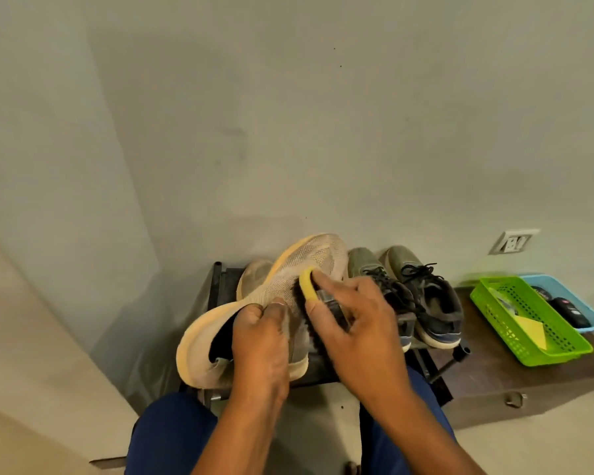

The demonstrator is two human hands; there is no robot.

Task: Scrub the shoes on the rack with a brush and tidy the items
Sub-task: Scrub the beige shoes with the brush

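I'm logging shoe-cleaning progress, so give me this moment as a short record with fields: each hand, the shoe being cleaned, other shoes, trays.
left hand: grips the beige shoe by its upper
right hand: holds the yellow-backed brush, bristles against the beige shoe
beige shoe: lifted above the rack, tilted
grey pair: on the rack, laced, side by side
green tray: right of the rack, holds a yellow item
blue tray: behind the green one, holds dark items
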